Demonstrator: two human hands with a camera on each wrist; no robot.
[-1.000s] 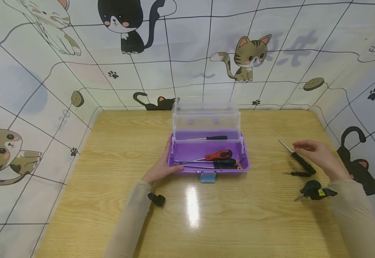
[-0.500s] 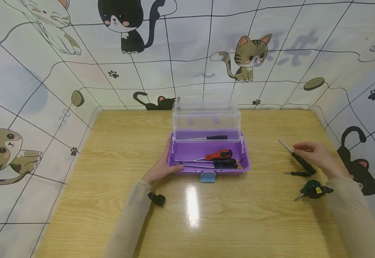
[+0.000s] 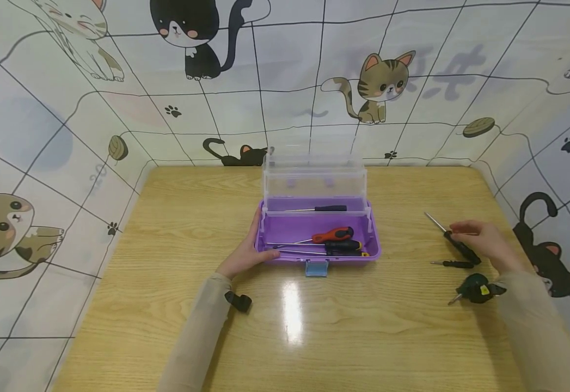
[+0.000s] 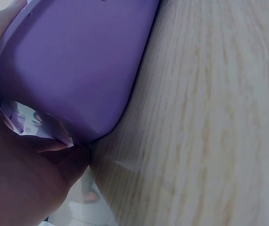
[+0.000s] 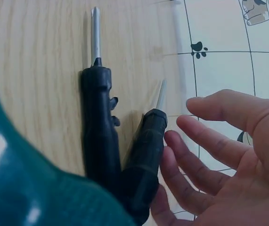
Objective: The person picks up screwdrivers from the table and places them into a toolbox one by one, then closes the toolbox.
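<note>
My left hand (image 3: 243, 255) grips the left end of a purple toolbox (image 3: 314, 260), thumb over its front rim and fingers behind. In the left wrist view, the box's purple side (image 4: 77, 61) fills the upper left. Its clear lid (image 3: 314, 185) stands raised. Inside lie a red-and-black screwdriver (image 3: 333, 234) and black-handled screwdrivers (image 3: 342, 245). My right hand (image 3: 485, 242) hovers beside a black-handled screwdriver (image 3: 461, 249) on the table, fingers loosely bent and holding nothing. A smaller black screwdriver (image 3: 456, 264) lies just in front of it.
A green-handled screwdriver (image 3: 475, 288) lies by the right wrist, its handle (image 5: 35, 169) large in the right wrist view. The wooden table (image 3: 191, 212) is bordered by cat-patterned walls (image 3: 309, 65). A blue latch (image 3: 316, 268) hangs at the toolbox front.
My right hand has lowered slightly toward the longer black screwdriver. The left hand and the toolbox stay in place.
</note>
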